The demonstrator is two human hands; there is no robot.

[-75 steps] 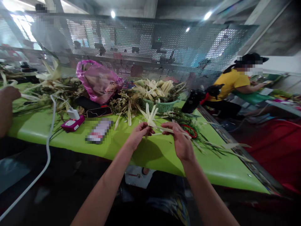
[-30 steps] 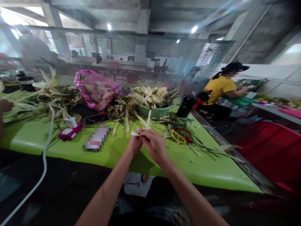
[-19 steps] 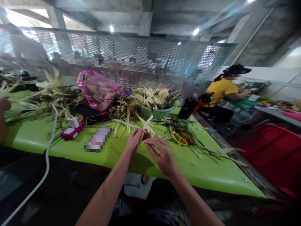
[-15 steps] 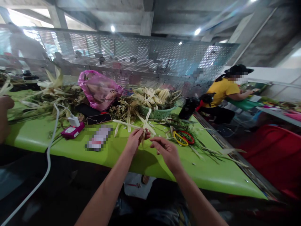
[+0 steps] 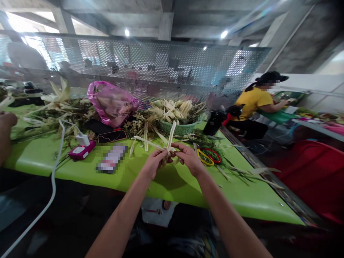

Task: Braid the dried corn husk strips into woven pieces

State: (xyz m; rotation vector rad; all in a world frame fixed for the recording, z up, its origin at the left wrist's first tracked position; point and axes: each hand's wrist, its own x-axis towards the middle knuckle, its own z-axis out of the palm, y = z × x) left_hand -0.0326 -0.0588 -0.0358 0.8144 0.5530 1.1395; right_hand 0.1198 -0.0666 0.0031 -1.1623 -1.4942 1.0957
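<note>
Pale leaf strips (image 5: 171, 135), crossed over one another, are held over the near part of the green table. My left hand (image 5: 156, 162) pinches them from the left where they cross. From the right, the fingers of my right hand (image 5: 189, 157) are closed on the same crossing. One strip points up and away, while another sticks out to the left. My fingertips hide the crossing itself. Just to the right of my right hand lie yellow- and red-handled scissors (image 5: 206, 157) among green stalks.
A green basket (image 5: 180, 129) of folded pale leaves stands behind my hands. To the left are a pink plastic bag (image 5: 111, 102), a blurred phone (image 5: 113, 158), a dark phone (image 5: 112, 136) and a purple power box (image 5: 81, 150) with a white cable. A black bottle (image 5: 213, 122) stands right; a yellow-shirted person (image 5: 254, 102) sits beyond.
My right hand has moved left and up, from apart to closing on the leaf strips beside my left hand. The upright strip has shifted slightly right. The view has turned a little.
</note>
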